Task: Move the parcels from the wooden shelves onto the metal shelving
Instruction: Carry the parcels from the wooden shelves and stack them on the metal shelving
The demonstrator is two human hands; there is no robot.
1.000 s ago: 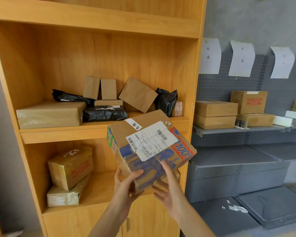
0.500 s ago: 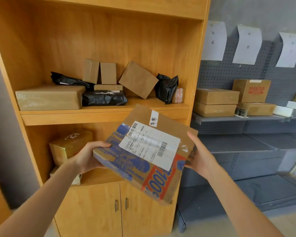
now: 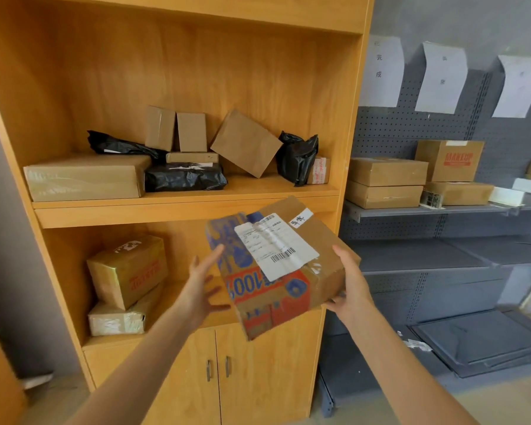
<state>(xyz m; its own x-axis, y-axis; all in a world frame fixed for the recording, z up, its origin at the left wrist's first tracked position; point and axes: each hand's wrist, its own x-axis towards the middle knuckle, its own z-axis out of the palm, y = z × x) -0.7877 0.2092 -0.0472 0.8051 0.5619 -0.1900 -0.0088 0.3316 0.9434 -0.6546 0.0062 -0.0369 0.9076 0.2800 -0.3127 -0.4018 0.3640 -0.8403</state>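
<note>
A printed cardboard parcel (image 3: pixel 276 271) with a white shipping label hangs tilted in front of the wooden shelves (image 3: pixel 184 207), near their right post. My right hand (image 3: pixel 350 289) grips its right side and underside. My left hand (image 3: pixel 200 286) is beside the parcel's left face with fingers spread, one fingertip just touching it. The grey metal shelving (image 3: pixel 411 256) stands to the right. Its middle shelf is bare.
The upper wooden shelf holds a long brown box (image 3: pixel 83 177), black bags (image 3: pixel 184 177) and several small boxes. Two taped boxes (image 3: pixel 129 268) sit stacked on the lower one. Stacked cartons (image 3: pixel 387 182) and a MAKEUP box (image 3: pixel 449 161) are on the top metal shelf. Loose grey panels (image 3: pixel 478 338) lie on the floor.
The parcel has turned and shifted right toward the metal shelving. My left hand has let go of its left edge and opened; my right hand still holds it.
</note>
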